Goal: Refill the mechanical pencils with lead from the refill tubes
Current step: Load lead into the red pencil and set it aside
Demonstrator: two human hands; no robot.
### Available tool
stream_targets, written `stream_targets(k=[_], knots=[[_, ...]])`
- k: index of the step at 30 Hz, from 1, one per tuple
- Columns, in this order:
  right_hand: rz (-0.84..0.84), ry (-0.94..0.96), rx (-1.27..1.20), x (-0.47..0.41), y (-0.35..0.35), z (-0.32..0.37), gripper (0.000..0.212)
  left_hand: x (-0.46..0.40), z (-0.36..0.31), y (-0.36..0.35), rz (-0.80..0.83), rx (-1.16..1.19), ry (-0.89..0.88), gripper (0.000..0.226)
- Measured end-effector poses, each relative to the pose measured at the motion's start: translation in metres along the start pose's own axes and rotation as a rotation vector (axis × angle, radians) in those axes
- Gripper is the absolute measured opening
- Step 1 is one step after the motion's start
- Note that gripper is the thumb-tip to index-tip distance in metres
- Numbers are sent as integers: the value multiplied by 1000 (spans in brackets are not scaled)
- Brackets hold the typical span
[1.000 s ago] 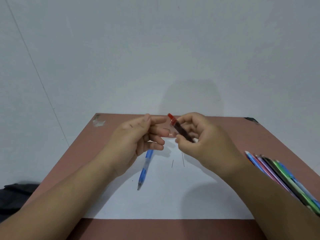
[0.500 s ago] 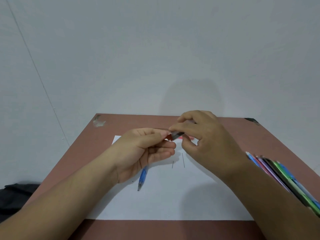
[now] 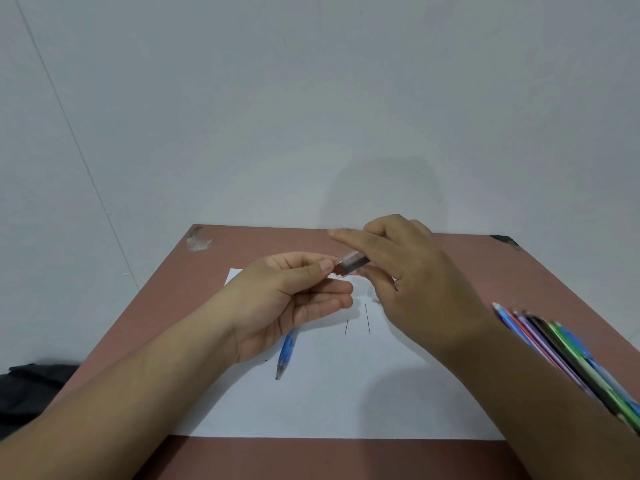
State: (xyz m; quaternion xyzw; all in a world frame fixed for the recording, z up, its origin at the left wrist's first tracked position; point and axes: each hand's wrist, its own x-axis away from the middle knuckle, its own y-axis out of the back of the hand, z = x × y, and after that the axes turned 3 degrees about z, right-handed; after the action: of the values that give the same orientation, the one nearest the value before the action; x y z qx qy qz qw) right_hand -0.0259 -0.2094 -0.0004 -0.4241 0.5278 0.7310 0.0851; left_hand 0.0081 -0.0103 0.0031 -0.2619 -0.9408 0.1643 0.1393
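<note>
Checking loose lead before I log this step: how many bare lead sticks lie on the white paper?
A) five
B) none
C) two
C: two thin lead sticks lie side by side on the white paper, just right of the blue mechanical pencil.

Plain indoor desk setup, looks like a study or office corner rather than a workshop or kitchen; can't narrow it further. Evidence: small reddish-brown desk pushed flat against a bare pale wall, with a thin vertical seam in the wall at left. White paper sheet laid across the desk's middle as a work surface. Stationery only: row of coloured mechanical pencils along the right edge, one blue pencil on the sheet. Tape scraps at both far corners, left one crumpled. Dark cloth off the left edge, unclear what it is.
</note>
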Motion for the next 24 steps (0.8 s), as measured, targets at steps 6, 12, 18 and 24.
stream_targets(k=[6, 12, 18, 24], knots=[[33, -30, 16, 0, 1, 3, 75, 0, 0, 1, 2, -3, 4, 23], [40, -74, 33, -1, 3, -1, 82, -2, -2, 0, -7, 52, 39, 43], [23, -90, 5, -2, 5, 2, 77, -2, -4, 1, 12, 106, 71, 64], [84, -176, -103, -3, 8, 4, 97, -2, -7, 1, 23, 144, 88, 85]])
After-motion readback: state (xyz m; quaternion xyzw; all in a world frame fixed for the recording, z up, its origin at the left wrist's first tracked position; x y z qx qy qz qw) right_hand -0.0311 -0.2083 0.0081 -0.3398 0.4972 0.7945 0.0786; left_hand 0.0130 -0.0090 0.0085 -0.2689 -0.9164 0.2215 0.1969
